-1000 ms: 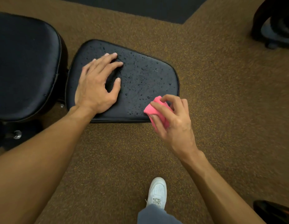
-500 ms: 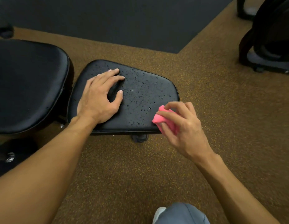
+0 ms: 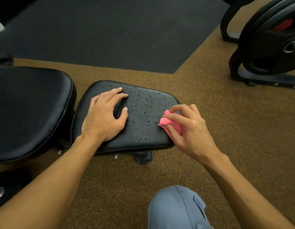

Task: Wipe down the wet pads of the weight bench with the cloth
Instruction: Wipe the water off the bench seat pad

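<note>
The small black seat pad (image 3: 146,113) of the weight bench is speckled with water droplets. My left hand (image 3: 105,116) rests flat on its left half, fingers spread and straight. My right hand (image 3: 189,129) grips a bunched pink cloth (image 3: 170,121) and holds it against the pad's right edge. The larger black back pad (image 3: 28,109) lies to the left, partly cut off by the frame; its surface looks dark and smooth.
Brown speckled rubber floor surrounds the bench, with a dark grey mat (image 3: 110,33) beyond. A black weight plate on a rack (image 3: 272,40) stands at the upper right. My knee in grey-blue trousers (image 3: 176,209) is at the bottom. Bench bolts and a foot (image 3: 143,157) show under the seat pad.
The view has tilted up, so the pads sit lower in frame. My right hand with the cloth has shifted slightly onto the pad's right edge. My left hand has stayed in place.
</note>
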